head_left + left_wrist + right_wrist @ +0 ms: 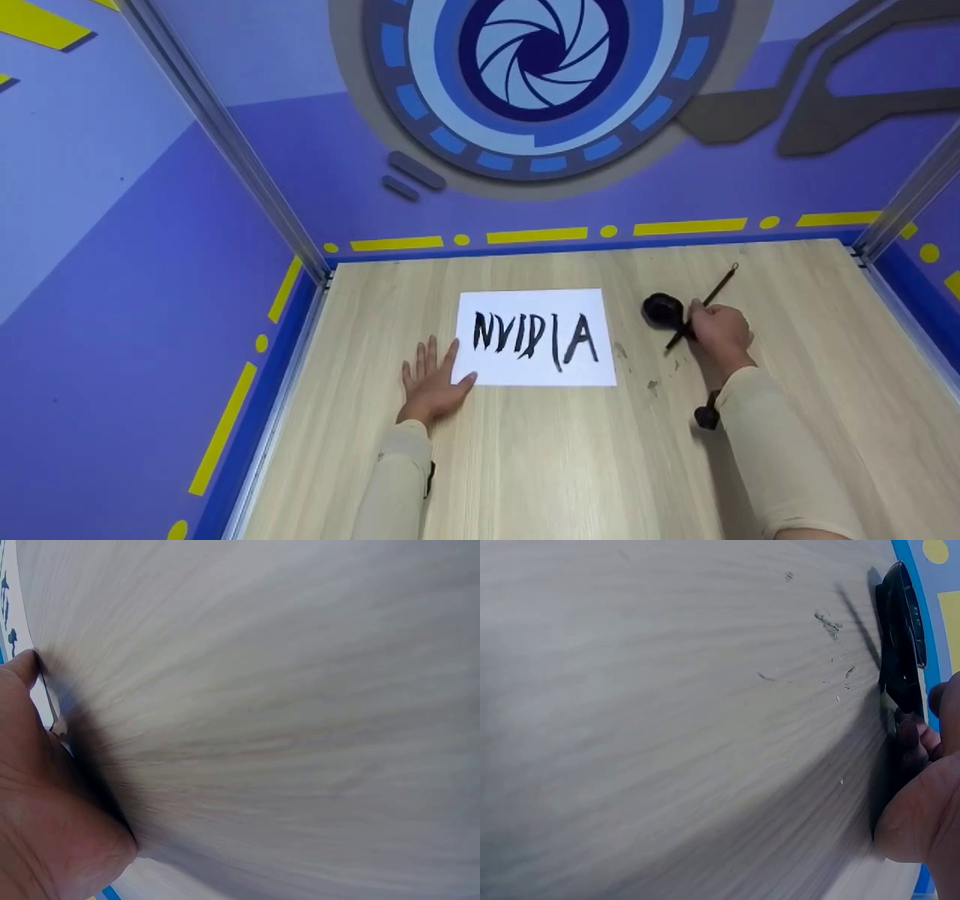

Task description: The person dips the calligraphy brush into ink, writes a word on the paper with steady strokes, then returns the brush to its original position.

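A white sheet of paper (525,375) lies on the table with "NVIDIA" brushed on it in black. My left hand (437,386) rests spread at its left edge, thumb and a fingertip touching the paper. In the left wrist view that hand (52,802) lies flat, its thumb at the paper's edge. To the right of the sheet sits a round black ink dish (663,310). Beside it my right hand (721,336) pinches a dark writing brush (721,286), which slants past the dish, lower tip near the table. The right wrist view shows curled fingers close to the dish (904,622).
Dark ink smudges (652,388) mark the wooden table (540,465) between the paper and the right forearm. Blue and purple panels (300,165) with yellow stripes enclose the table at the back and sides. A black wrist device (706,417) sticks out by the right cuff.
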### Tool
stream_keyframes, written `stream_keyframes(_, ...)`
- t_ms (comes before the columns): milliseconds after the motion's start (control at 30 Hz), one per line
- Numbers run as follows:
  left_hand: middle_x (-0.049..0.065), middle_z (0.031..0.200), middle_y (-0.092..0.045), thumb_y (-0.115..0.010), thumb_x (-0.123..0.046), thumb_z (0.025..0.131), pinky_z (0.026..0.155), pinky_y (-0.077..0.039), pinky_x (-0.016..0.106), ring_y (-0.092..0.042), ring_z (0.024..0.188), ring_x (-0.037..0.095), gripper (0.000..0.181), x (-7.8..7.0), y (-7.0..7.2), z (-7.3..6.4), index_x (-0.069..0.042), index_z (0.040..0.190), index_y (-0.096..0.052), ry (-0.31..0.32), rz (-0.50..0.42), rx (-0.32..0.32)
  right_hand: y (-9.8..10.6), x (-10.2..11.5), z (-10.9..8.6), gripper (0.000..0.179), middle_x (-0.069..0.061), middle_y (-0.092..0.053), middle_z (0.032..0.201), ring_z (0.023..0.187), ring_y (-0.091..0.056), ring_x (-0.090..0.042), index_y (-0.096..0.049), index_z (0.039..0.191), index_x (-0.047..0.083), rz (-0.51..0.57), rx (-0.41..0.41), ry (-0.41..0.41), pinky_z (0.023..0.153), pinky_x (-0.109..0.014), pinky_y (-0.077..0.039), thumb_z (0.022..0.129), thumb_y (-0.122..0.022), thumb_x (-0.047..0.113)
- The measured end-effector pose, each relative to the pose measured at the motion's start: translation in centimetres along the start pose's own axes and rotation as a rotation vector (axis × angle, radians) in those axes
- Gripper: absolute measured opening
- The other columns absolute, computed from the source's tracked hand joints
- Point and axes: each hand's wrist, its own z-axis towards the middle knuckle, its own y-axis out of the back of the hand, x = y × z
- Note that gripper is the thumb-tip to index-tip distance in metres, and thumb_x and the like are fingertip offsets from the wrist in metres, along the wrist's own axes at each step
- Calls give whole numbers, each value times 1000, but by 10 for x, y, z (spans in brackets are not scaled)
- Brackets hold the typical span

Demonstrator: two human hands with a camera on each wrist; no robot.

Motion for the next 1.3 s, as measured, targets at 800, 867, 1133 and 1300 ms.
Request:
stream_keyframes(800, 9, 183, 12, -48, -66, 104, 131, 14, 68, 17, 169, 37, 81, 12, -9, 9, -37, 172, -16, 17, 6, 3, -2, -2, 5, 58, 5, -46, 55, 66, -49, -31, -51, 70, 13, 17, 31, 18, 117, -66, -28, 111, -40, 53)
stream_keyframes(867, 11, 183, 10, -49, -63, 105, 131, 13, 69, 15, 169, 39, 80, 9, -6, 6, -34, 172, -18, 12, 0, 2, -1, -2, 4, 59, 5, -46, 55, 66, -49, -31, -52, 70, 13, 14, 27, 15, 116, -64, -29, 111, -40, 53)
stream_keyframes(1133, 14, 183, 2, -50, -60, 106, 132, 6, 71, 7, 170, 42, 77, -5, -2, -2, -30, 172, -23, -23, 18, -20, 8, -7, -2, 59, 5, -51, 59, 69, -52, -29, -55, 74, 11, 17, 35, -22, 112, -62, -32, 111, -39, 55)
stream_keyframes(1300, 14, 183, 3, -50, -58, 107, 132, 7, 71, 7, 170, 41, 76, -8, -4, -2, -30, 172, -22, -34, 13, -19, 15, -11, -4, 58, 8, -48, 59, 65, -49, -22, -52, 74, 14, 82, 25, -63, 79, -42, -43, 110, -38, 57)
